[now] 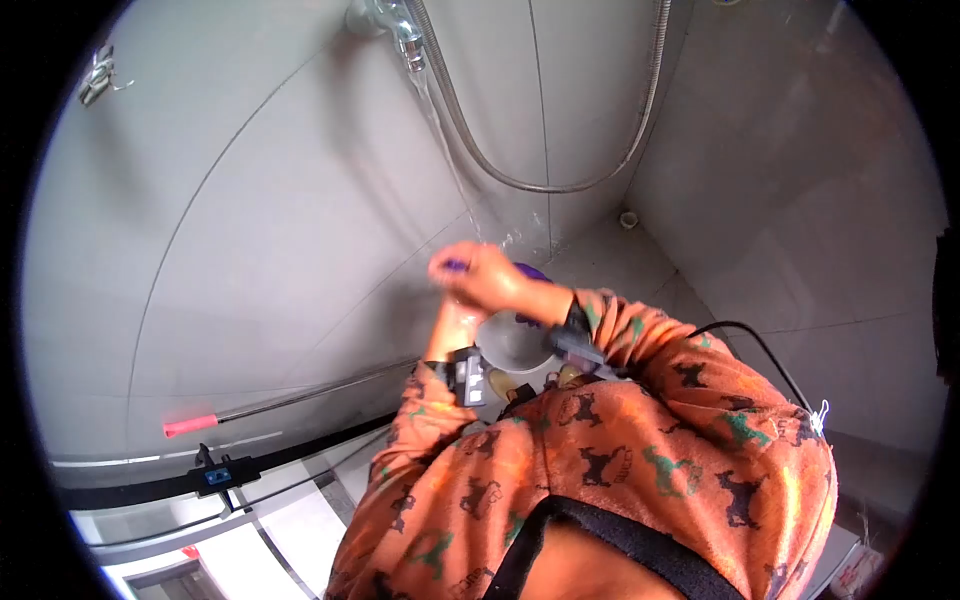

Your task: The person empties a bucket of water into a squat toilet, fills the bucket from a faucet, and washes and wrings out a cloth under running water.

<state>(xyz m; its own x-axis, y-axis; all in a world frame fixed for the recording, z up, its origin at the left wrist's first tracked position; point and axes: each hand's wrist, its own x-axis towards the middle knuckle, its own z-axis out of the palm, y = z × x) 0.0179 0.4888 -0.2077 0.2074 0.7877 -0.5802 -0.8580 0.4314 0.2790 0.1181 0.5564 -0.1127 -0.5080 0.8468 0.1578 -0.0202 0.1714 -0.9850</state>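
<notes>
Hands (pixel 478 268): 2, bunched together over 1 round whitish basin (pixel 513 345). Right hand (pixel 490 277) curled across the left hand (pixel 458 300), which is mostly covered; blur, so can't tell either one's grip. Purple material (pixel 456 266): 3 patches visible, 1 at the fingers, 2 beside the right forearm at the basin; can't tell if it's one piece. Right hand and forearm block part of basin and purple. Black wrist units: 2, left (pixel 468 378) and right (pixel 585 352), below patterned orange sleeves. Tan footwear tips (pixel 501 384): 2, just below basin. Water stream (pixel 439 132): 1, falling behind the hands from 1 chrome tap (pixel 410 48). Looped metal hose (pixel 560 187): 1, on the right of the stream. Metal pole with pink end (pixel 190 426): 1, left of the hands. Small white pipe fitting (pixel 628 219): 1, far corner.
</notes>
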